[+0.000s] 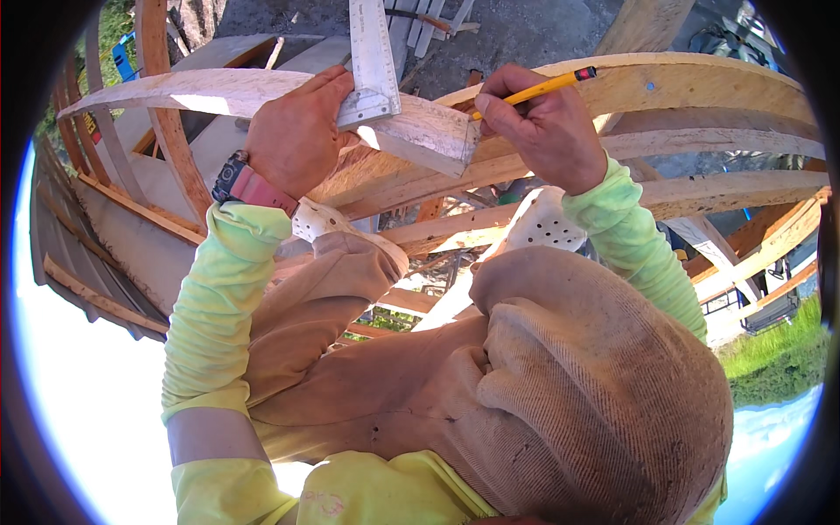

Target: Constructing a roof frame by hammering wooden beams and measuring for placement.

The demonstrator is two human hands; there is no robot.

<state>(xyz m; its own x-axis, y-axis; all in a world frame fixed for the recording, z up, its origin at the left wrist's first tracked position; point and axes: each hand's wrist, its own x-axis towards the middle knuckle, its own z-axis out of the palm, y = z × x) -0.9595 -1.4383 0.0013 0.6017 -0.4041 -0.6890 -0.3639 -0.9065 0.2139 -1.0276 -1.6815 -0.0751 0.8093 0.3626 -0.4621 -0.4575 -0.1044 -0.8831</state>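
Note:
My left hand (297,136) grips a light wooden beam from above, with its fingers pressing a metal try square (374,66) against it. The square's stock sits on the beam and its long blade points away from me. The pale, roughly sawn beam (429,131) ends just right of the square. My right hand (551,131) is closed around a yellow pencil (547,87), whose tip is at the upper edge of the beam's cut end. Whether the tip touches the wood I cannot tell.
Curved timbers (700,87) run off to the right, and an upright post (166,114) stands at left. Below the beam are my two white perforated shoes (547,223) among open wooden framing. Grey roofing sheets (87,236) lie at far left; loose strips (429,31) rest on the ground beyond.

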